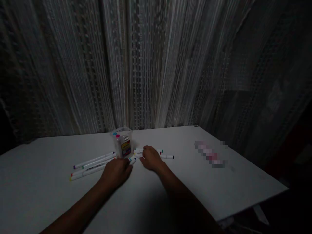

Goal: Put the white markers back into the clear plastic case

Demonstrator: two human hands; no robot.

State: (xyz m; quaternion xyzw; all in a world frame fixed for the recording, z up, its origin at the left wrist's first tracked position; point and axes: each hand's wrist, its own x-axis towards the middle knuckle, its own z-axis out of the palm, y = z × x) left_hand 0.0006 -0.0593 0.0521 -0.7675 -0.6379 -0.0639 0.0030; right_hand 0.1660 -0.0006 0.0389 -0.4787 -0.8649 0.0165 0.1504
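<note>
My left hand (116, 171) is closed low over the table, with a blue-ended white marker (133, 161) poking out past its fingers. Several more white markers (89, 173) lie side by side to its left, their ends purple, green, red and yellow. My right hand (151, 158) curls over another group of white markers (167, 156), thumb and fingers around them; how many it grips is hidden. Behind and between the hands stands a clear plastic marker case (118, 146), holding markers with blue and pink ends and bearing a dark, colourful label (126, 148).
The white table (182, 191) ends in a slanting edge on the right. A pixelated pink and white item (209, 153) lies on its right part. A patterned, striped curtain (146, 65) hangs right behind the table. The light is dim.
</note>
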